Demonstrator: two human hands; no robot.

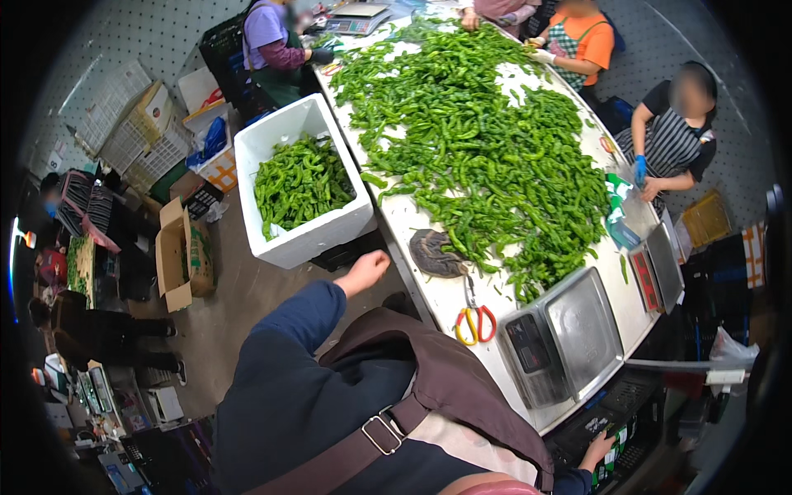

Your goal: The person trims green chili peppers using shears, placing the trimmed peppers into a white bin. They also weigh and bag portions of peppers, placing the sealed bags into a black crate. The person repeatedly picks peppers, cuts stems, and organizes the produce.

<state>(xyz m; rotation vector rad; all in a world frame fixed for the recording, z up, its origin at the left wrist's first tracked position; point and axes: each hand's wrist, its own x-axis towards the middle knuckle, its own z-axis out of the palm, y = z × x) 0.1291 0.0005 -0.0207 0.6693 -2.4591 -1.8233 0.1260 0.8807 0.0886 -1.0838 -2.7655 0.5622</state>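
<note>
My left hand (369, 270), fingers curled and nothing visible in it, is between the white foam box (309, 238) and the table edge. Green peppers (303, 179) partly fill that box. At the lower right, my right hand (599, 447) reaches to green-and-white packages (609, 459) in a black plastic crate (643, 402); its grip is unclear. A large heap of green peppers (470, 130) covers much of the white table (427, 297). Near me on it lie scissors with red and yellow handles (475, 325), a crumpled dark cloth item (436, 252) and a digital scale (563, 340).
Co-workers stand around the table: one at far left (269, 43), one in orange (578, 46), one in a striped apron (671, 133). A second scale (659, 269) sits on the right edge. An open cardboard box (185, 257) stands on the floor at left.
</note>
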